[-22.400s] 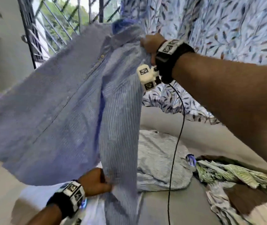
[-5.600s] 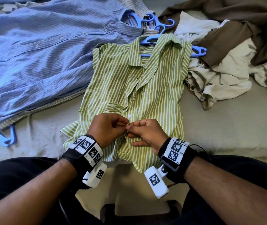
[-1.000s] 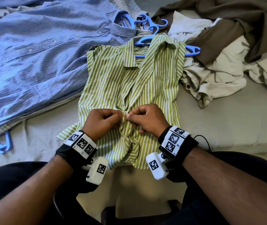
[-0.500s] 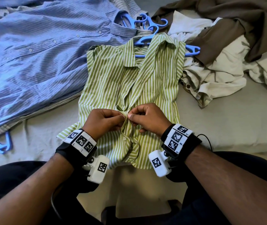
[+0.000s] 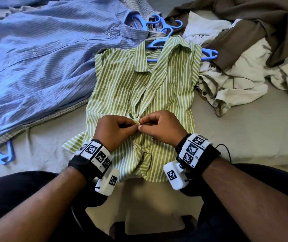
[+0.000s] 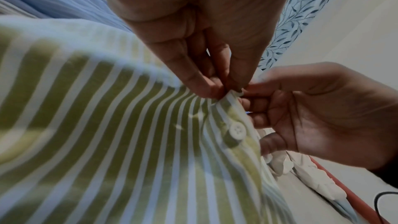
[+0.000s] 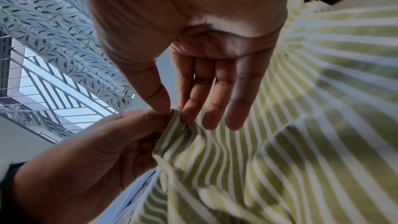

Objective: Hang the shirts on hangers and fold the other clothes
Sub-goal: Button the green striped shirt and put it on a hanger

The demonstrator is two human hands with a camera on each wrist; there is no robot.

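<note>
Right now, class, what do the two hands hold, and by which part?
Both the left hand and right hand pinch the green striped shirt at its front button edge, midway down.

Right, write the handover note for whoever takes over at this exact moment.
Left hand and right hand: both pinch the front placket of the green striped shirt mid-chest, working a button.
The green shirt lies flat on the bed, already on a blue hanger. One lower button is fastened; the placket above the hands is open.
The blue striped shirt lies to the left on its hanger.
The brown and cream clothes are heaped at right, unfolded.
Left: finish this button, then fold the heap.
</note>
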